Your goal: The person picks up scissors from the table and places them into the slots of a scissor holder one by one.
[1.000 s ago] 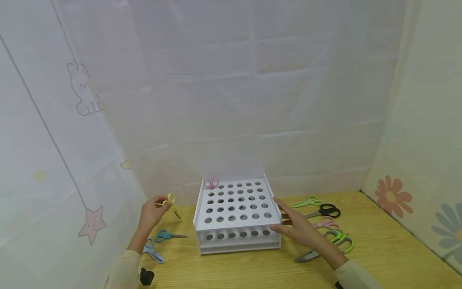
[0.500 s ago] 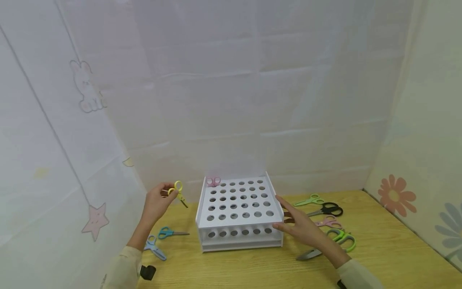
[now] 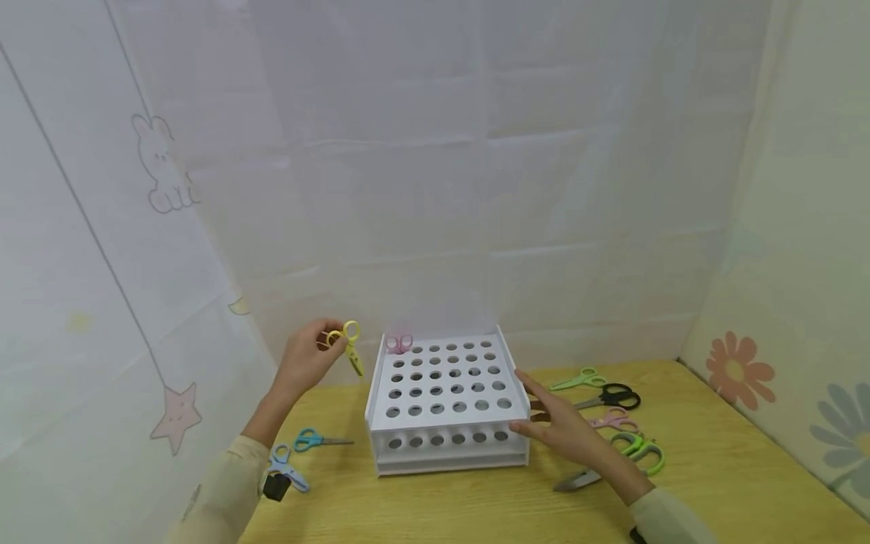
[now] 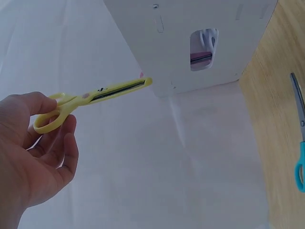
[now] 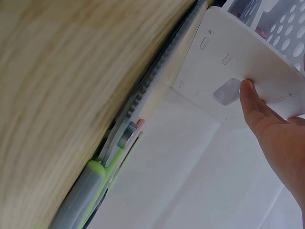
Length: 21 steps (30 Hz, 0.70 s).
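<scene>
My left hand pinches yellow scissors by their finger loops, with the blades slanting down to the right. They hang in the air just left of a white rack full of round holes. In the left wrist view, the blades of the yellow scissors reach toward the rack's side panel. Pink scissors stand in the rack's back left corner hole, handles up. My right hand rests against the rack's right side, its extended fingers touching the panel near a cutout in the right wrist view.
Teal scissors and light blue scissors lie on the wooden table left of the rack. Right of it lie green scissors, black-handled scissors, pink-handled scissors and large green-and-grey scissors. Printed cloth walls surround the table.
My left hand has lifted the yellow scissors up and to the right, closer to the rack's back left corner. My right hand stays at the rack's side.
</scene>
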### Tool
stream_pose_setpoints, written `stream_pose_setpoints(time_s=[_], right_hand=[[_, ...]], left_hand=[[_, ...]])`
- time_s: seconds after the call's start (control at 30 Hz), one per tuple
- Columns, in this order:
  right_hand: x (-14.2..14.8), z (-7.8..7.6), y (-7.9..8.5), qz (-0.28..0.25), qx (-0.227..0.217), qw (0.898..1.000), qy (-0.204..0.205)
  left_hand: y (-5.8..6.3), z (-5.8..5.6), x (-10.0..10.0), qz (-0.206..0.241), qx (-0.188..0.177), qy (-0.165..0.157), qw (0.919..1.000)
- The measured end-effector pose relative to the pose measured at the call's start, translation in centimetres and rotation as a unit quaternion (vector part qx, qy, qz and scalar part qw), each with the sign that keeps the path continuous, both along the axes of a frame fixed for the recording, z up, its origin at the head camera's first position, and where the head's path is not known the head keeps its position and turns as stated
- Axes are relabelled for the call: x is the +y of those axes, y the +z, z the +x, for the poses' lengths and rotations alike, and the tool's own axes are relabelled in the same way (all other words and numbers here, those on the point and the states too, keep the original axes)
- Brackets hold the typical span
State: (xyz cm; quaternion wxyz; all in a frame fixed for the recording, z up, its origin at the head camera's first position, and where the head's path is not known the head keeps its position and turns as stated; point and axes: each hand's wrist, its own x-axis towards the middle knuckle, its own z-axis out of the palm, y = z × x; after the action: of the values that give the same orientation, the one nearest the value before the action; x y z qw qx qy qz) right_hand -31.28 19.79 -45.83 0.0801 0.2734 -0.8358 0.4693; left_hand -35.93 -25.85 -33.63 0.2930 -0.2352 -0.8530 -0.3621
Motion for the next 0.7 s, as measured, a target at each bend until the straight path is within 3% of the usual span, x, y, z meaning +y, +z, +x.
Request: stream_pose_setpoints(time_s=[0.13, 0.33, 0.53, 0.7], right_hand=[[-0.1, 0.0, -0.1, -0.002, 0.0, 1.0, 0.001], [0.0, 0.0, -0.1, -0.003, 0.019, 1.0, 0.003], [0.0, 0.0, -0.3, -0.003, 0.009, 1.0, 0.006], [0.0, 0.1, -0.2, -0.003, 0.0, 1.0, -0.001]], left_hand=[[0.8, -0.6, 0.6, -0.014, 0.026, -0.003, 0.9996], [2.0, -1.5, 1.9, -0.03, 0.033, -0.014, 0.9989], [2.8, -2.6, 3.3, -0.043, 0.058, -0.037, 0.9967], [2.8, -3.5, 4.5, -0.052, 0.041, -0.054, 0.9963]])
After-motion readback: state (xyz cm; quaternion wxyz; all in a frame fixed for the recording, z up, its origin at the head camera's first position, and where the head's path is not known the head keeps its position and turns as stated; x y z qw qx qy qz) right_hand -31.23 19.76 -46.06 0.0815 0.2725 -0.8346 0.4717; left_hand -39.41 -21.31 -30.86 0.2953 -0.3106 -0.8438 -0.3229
